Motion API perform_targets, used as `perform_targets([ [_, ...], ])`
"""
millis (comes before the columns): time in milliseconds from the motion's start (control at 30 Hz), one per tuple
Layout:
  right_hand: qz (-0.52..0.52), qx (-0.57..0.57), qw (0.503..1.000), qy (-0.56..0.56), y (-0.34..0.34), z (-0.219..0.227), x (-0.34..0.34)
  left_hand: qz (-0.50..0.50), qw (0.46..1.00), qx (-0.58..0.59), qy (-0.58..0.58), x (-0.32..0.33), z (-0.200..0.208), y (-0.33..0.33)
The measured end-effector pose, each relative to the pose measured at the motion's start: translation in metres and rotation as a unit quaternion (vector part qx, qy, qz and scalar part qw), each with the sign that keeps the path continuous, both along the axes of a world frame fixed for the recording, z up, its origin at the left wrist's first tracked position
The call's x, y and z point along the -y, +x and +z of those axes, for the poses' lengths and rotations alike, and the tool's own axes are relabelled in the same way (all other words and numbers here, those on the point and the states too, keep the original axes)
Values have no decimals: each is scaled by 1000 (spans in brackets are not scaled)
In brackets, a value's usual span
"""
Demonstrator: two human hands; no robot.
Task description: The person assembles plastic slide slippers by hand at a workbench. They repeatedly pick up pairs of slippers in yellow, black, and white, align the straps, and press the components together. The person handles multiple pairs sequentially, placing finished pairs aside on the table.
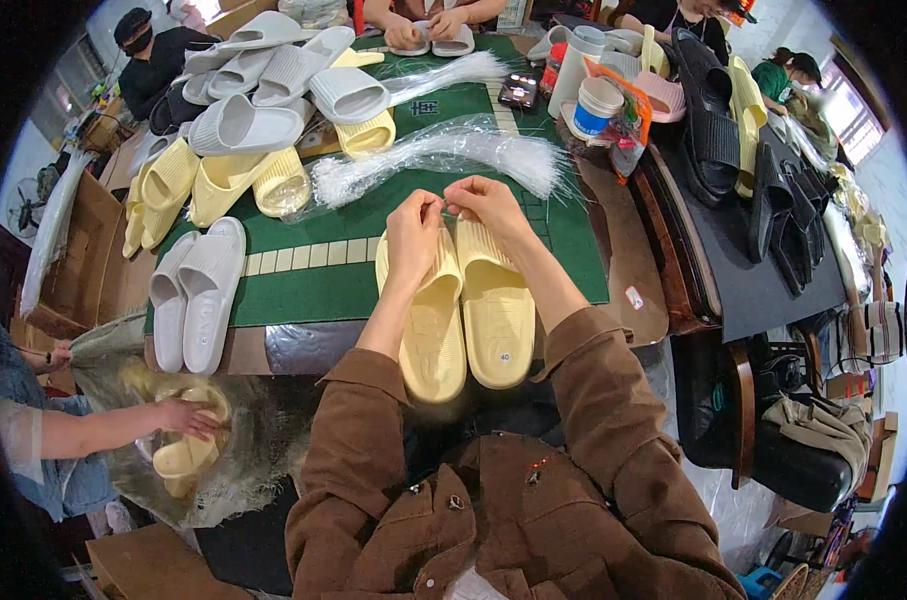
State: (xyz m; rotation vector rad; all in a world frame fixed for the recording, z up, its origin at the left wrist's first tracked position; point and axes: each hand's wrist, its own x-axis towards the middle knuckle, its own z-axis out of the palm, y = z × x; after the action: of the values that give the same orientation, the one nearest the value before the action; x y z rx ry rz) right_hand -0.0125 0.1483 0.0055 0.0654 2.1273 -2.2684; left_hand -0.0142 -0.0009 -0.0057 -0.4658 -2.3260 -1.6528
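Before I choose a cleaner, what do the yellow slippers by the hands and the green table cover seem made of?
Yellow slippers: probably moulded foam or soft plastic, matte; ribs look formed into the straps. Green table cover: likely felt or cloth, dull, with no glare.

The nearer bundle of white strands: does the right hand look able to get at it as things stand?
Probably yes: the right hand is just below the bundle in this view, with nothing seen blocking the way. Whether that hand holds something is unclear.

Slippers on green tabletop mat
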Motion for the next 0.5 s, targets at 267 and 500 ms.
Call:
perform_targets([
  [267,-48,9,999,0,3,2,0,-2,1000,17,17,-1,4,2],
  [500,-5,-19,1000,17,2,0,3,6,1000,-4,-24,0,-2,-1],
])
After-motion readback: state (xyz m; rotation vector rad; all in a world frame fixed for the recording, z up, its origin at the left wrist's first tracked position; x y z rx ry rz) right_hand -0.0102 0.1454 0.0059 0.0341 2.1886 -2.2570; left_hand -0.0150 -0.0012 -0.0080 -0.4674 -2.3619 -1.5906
